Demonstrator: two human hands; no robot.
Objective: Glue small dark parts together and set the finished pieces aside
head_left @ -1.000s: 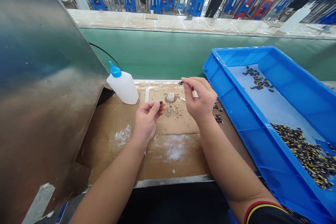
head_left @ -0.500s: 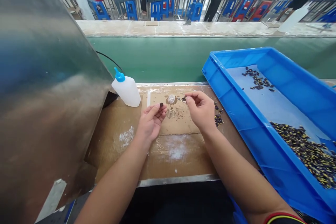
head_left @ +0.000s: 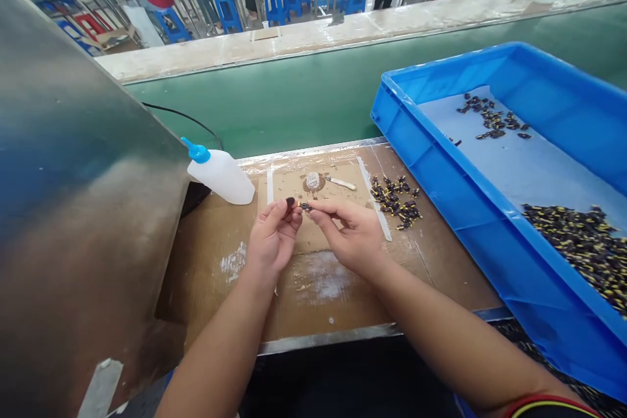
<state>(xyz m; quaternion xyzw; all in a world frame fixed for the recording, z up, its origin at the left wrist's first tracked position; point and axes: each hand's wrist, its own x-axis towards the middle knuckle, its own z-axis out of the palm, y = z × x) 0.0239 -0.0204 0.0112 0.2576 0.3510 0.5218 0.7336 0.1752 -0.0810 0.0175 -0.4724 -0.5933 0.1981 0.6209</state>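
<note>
Closing in, the right hand [head_left: 353, 235] seemingly aligns its pinched black-and-yellow piece [head_left: 305, 207] with the dark piece [head_left: 290, 201] pinched by the left hand [head_left: 271, 235].

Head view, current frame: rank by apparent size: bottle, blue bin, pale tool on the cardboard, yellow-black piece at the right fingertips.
Largest to smallest:
1. Bin, though cut off by the frame
2. Bottle
3. Tool
4. Piece, partly covered by fingers

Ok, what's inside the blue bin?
The blue bin holds a pale sheet, with a scattered cluster of small dark pieces and a larger dark-and-yellow heap nearer. What lies under the heap is covered.
</note>
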